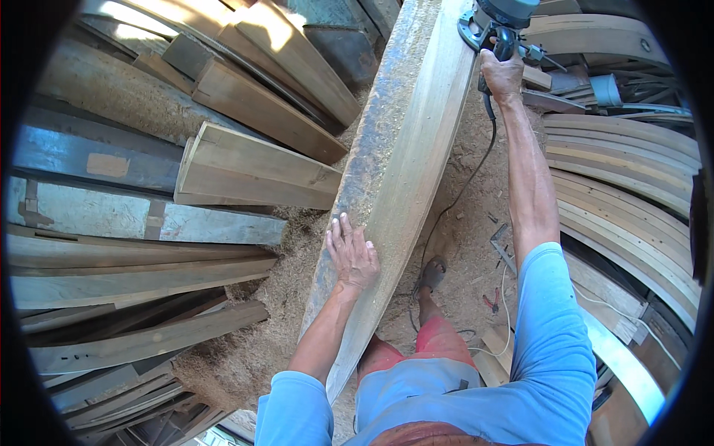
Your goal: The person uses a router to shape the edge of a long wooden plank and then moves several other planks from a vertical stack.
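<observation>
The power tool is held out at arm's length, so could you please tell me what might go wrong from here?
Only the right hand grips the power tool, while the left hand rests on the board, so the tool might kick or wander. The cord runs down close by the foot and could snag it.

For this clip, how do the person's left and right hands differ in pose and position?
The left hand lies palm-down with its fingers extended, whereas the right hand is curled around the black handle of a power tool.
The left hand is nearer the person's body, over the pale board; the right hand is farther out, by the board's right edge.
Both hands are bare.
</observation>
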`<state>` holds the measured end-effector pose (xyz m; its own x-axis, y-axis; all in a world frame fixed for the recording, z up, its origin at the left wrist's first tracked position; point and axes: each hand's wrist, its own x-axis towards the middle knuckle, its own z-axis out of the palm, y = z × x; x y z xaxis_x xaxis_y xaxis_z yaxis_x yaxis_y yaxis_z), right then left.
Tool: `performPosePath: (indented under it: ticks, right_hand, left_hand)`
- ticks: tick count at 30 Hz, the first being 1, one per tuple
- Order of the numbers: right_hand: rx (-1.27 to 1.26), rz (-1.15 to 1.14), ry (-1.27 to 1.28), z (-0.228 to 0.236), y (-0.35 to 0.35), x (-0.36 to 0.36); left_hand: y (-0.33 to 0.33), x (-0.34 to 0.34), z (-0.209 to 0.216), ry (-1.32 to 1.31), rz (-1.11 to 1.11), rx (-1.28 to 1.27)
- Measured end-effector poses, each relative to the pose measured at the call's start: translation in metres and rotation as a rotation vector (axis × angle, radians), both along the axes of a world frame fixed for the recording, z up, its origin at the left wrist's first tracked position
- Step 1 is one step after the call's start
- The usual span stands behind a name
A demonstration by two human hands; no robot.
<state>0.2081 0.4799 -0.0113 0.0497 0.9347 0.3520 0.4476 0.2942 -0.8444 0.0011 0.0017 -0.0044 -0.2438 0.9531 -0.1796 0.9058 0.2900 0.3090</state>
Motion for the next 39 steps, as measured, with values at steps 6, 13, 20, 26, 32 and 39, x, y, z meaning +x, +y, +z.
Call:
performPosePath:
  ticks: [6,13,20,26,32,39]
  right_hand:
    - [-0.047,0.024,0.021,0.019,0.006,0.018]
    - [-0.292,0.023,0.512,0.074,-0.016,0.039]
    - [-0.482,-0.034,0.924,0.065,-0.126,0.092]
    - [-0.733,-0.252,1.07,-0.008,-0.271,0.151]
    - [-0.895,-0.441,1.062,-0.072,-0.433,0.175]
    - [-1.093,-0.564,1.08,-0.095,-0.56,0.193]
  left_hand:
    - [-0.001,0.0,-0.002,0.025,-0.014,0.017]
    - [-0.001,-0.001,-0.003,0.024,0.003,0.05]
    - [-0.002,0.0,0.003,0.071,-0.033,0.099]
    - [-0.005,0.0,-0.008,0.057,0.022,0.117]
    - [-0.007,0.003,-0.002,0.13,0.032,0.081]
    - [-0.076,0.076,0.042,0.212,0.126,-0.011]
